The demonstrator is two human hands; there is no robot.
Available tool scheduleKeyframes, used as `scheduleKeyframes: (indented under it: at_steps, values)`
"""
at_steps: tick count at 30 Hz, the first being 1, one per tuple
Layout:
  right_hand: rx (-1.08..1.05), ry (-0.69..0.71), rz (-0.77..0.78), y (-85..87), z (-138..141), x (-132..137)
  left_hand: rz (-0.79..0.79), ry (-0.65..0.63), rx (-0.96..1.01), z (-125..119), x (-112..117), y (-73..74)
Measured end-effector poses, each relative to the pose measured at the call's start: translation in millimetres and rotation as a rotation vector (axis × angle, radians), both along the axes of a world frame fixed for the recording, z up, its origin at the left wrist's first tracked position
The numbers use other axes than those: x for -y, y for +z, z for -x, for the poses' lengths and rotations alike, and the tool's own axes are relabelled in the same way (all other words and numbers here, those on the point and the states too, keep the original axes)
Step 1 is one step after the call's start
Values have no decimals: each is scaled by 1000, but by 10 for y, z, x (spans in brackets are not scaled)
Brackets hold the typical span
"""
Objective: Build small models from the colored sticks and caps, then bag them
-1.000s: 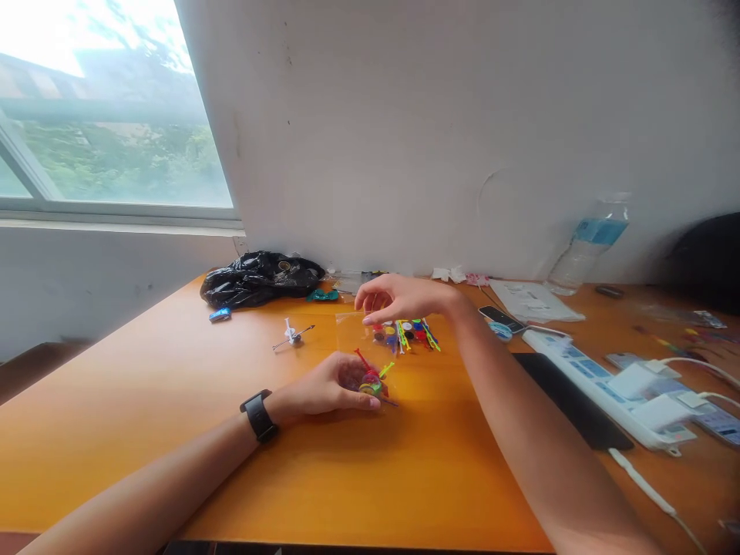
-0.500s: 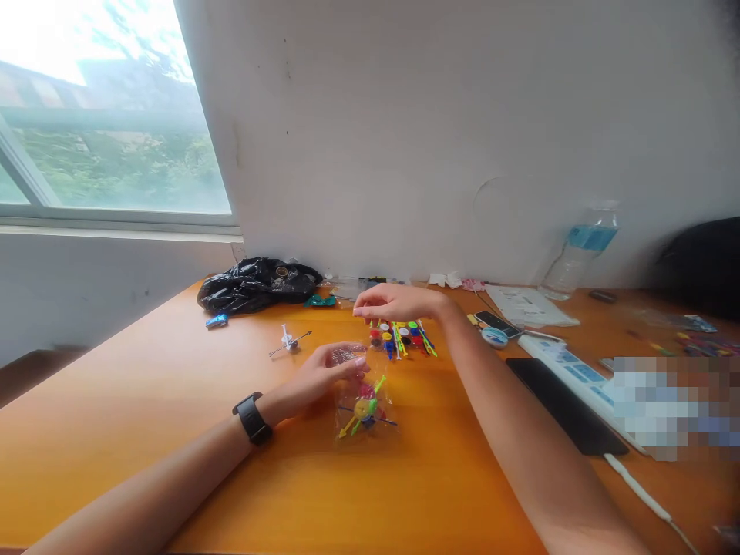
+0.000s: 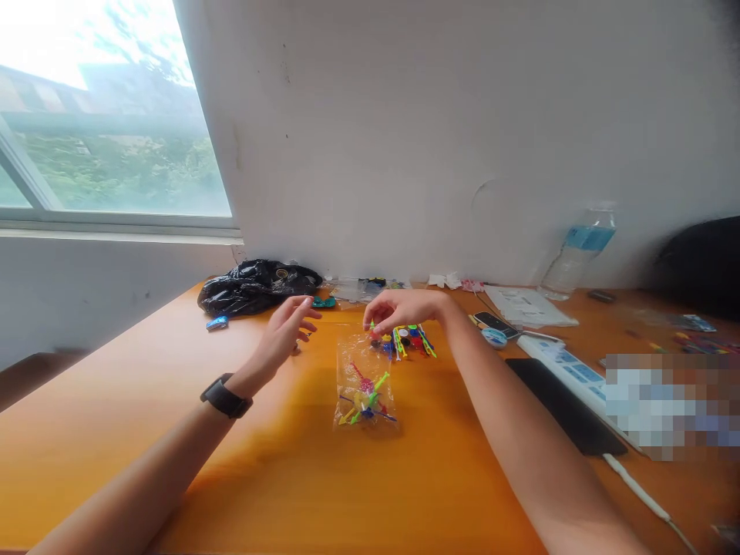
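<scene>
A clear plastic bag with several coloured sticks and discs inside lies on the orange table. My right hand pinches the bag's upper edge, just in front of a loose heap of coloured sticks and discs. My left hand, with a black watch on its wrist, hovers open to the left of the bag, fingers spread, holding nothing. It covers the small white-and-metal piece that lay there.
A black plastic bag and a small blue item lie at the back left. To the right are a water bottle, papers, a phone, a white power strip and a black pad.
My left hand let go of the bag's contents and moved up and left, opening. The bag now lies flat on the table with my right hand pinching its top edge.
</scene>
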State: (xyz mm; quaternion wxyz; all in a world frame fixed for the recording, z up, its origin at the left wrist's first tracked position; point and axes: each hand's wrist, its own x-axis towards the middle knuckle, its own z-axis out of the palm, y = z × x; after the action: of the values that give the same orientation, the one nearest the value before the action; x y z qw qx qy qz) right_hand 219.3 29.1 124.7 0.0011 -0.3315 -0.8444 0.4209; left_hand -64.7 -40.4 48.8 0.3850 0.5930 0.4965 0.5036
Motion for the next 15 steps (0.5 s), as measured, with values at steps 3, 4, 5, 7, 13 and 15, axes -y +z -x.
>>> scheduleKeyframes:
  at_steps: [3, 4, 5, 7, 13, 15]
  values:
    - [19, -12, 21, -22, 12, 7, -120, 216, -439, 357, -269, -14]
    - [18, -14, 27, -28, 22, 12, -100, 271, -600, 458, -340, -42]
    - [8, -18, 37, -33, 32, 17, -58, 321, -716, 542, -395, -79]
    - [-28, -31, 80, -35, 47, 28, 37, 335, -847, 644, -455, -157]
    - [-207, -78, 187, -23, 33, 81, 180, 128, -631, 613, -409, -264]
    - [-259, -98, 228, -24, 33, 102, 177, 118, -555, 596, -398, -268]
